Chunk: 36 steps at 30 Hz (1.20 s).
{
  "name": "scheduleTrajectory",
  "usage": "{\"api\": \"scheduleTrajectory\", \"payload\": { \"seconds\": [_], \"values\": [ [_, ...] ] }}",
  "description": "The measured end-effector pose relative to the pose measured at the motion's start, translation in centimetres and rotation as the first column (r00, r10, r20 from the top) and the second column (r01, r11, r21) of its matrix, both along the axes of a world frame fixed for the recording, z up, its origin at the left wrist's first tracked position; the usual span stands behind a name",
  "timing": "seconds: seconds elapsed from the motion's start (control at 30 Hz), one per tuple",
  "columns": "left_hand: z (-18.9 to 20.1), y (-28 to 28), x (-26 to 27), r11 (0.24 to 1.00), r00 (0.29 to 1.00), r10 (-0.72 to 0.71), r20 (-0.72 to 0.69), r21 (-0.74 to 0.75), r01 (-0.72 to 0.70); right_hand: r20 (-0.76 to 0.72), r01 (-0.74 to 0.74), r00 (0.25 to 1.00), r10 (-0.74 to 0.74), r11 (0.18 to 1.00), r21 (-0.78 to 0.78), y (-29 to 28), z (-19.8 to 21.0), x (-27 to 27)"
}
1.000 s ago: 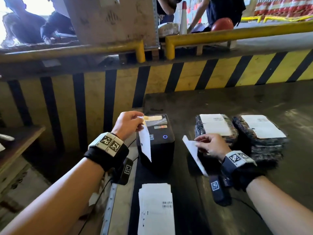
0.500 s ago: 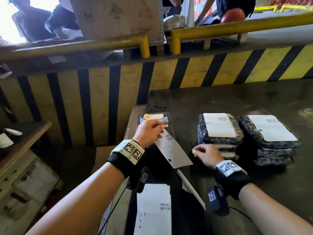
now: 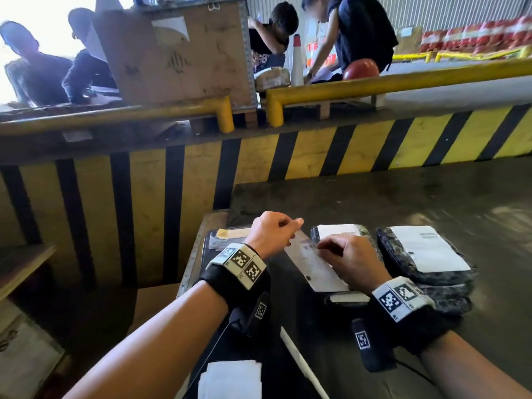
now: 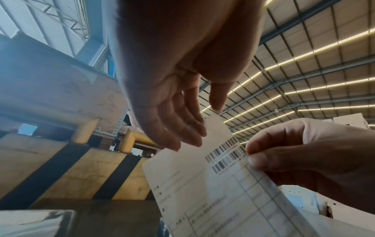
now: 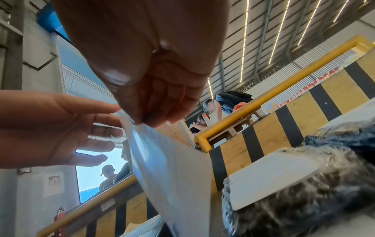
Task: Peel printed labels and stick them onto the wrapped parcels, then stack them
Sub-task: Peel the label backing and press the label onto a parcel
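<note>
While both hands share the label (image 3: 315, 264), its long axis runs from the left hand (image 3: 272, 234) toward the body; the right hand (image 3: 352, 262) pinches its edge, left thumb and fingers nip the far corner, nearest the left parcel stack (image 3: 339, 230).

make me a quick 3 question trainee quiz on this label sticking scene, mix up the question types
1. True or false: both hands hold the white printed label.
2. Multiple choice: the two stacks of dark wrapped parcels lie A) by the left hand B) by the right hand C) on the floor.
3. Fill in: the top parcel of the far right stack already carries a white ____.

Key: 1 true: the left hand pinches the label's upper corner and the right hand pinches its edge near the barcodes. 2 B. 3 label.
</note>
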State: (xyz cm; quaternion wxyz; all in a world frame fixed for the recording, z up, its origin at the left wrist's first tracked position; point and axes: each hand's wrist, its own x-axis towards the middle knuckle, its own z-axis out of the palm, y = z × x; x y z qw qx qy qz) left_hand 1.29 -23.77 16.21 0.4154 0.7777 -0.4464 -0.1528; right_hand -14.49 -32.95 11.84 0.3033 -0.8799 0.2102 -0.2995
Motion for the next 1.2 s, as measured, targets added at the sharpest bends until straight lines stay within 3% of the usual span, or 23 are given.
{"api": "scheduleTrajectory", "payload": {
  "seconds": [0.1, 0.2, 0.3, 0.4, 0.63, 0.83, 1.0, 1.2],
  "values": [
    [-0.2, -1.7, -0.2, 0.989, 0.991, 0.064, -0.115, -0.126, -0.079, 0.035, 0.066, 0.997, -0.066, 0.998, -0.005, -2.4, 0.5, -1.0],
    [-1.6, -3.4, 0.1, 0.983, 0.983, 0.161, -0.085, -0.073, -0.167, 0.087, 0.124, 0.988, -0.128, 0.991, 0.050, -5.5, 1.0, -2.0],
    [-3.0, -4.7, -0.6, 0.995, 0.979, 0.104, -0.176, 0.008, -0.104, 0.150, 0.086, 0.981, -0.122, 0.970, 0.227, -8.4, 1.2, -2.8],
    [-3.7, -6.0, -1.9, 0.997, 0.951, 0.039, -0.308, -0.058, -0.059, 0.183, -0.006, 0.981, -0.064, 0.933, 0.360, -10.3, 1.4, -3.3],
    [-3.8, -9.1, -2.7, 0.979, 0.935, 0.095, -0.342, -0.140, -0.151, 0.199, -0.009, 0.974, -0.108, 0.858, 0.514, -13.2, 0.3, -3.1],
    [-5.0, -11.8, -1.4, 0.982, 0.953, 0.142, -0.267, -0.086, -0.170, 0.186, 0.072, 0.961, -0.202, 0.838, 0.540, -15.1, -1.5, -2.5],
    [-6.0, -13.9, -0.9, 0.981, 0.976, 0.188, -0.112, -0.016, -0.191, 0.105, 0.128, 0.970, -0.217, 0.832, 0.540, -16.8, -3.4, -2.1],
    [-7.9, -14.4, -0.2, 0.975, 0.978, 0.206, -0.023, 0.089, -0.204, -0.009, 0.251, 0.961, -0.277, 0.857, 0.450, -17.0, -5.7, -0.8]
  ]
}}
